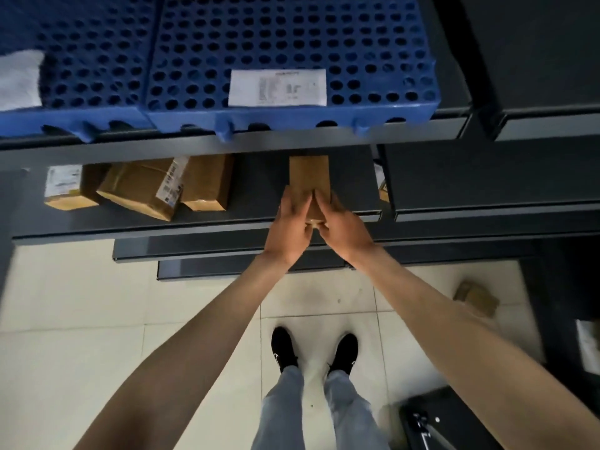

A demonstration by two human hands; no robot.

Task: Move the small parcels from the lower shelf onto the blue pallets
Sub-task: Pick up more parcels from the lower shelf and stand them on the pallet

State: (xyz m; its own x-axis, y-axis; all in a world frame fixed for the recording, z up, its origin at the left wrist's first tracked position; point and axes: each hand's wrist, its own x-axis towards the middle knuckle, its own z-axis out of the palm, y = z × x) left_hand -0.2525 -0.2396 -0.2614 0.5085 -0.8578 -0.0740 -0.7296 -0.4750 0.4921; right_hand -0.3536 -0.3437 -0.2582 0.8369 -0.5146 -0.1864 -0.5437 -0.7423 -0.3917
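A small brown cardboard parcel (309,173) lies on the dark lower shelf (253,203), lengthwise toward the back. My left hand (292,222) and my right hand (341,225) grip its near end from either side, fingers curled round it. Three more brown parcels lie to the left on the same shelf: one with a white label (65,186), a tilted taped one (143,186), and a plain one (209,183). Above, blue perforated pallets (259,34) cover the upper shelf, with a white paper sheet (277,87) lying on them.
A white parcel (19,79) lies on the left pallet. Part of another parcel (381,186) shows behind the shelf divider. A brown parcel (475,297) sits on the tiled floor at right. A black case (435,420) stands near my feet.
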